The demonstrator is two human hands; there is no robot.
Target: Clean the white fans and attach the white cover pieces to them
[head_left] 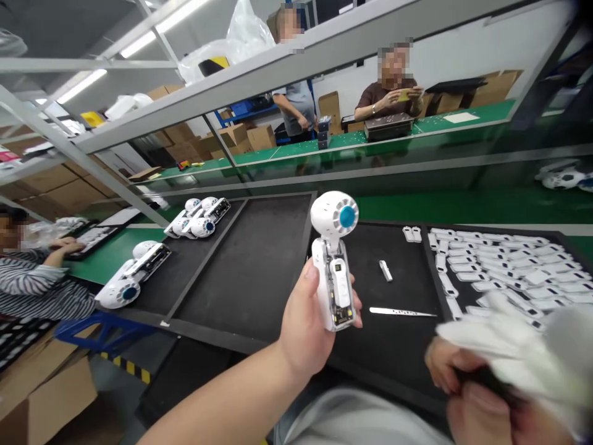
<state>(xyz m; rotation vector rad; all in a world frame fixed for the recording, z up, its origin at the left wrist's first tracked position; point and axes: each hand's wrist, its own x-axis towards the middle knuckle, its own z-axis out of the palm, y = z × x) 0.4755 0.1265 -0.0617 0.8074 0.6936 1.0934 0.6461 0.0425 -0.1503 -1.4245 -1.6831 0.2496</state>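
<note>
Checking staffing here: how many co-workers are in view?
3: striped-shirted person at left, grey-shirted person standing far back, brown-shirted person seated behind the green bench. Others may be hidden.

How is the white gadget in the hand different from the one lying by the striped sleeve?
The white gadget is held upright in the left hand, while the other gadget lies on its side on the black mat. The held gadget shows a clear body with a white part inside; the other gadget's body looks darker on top. Both have a round white head with a blue centre.
</note>
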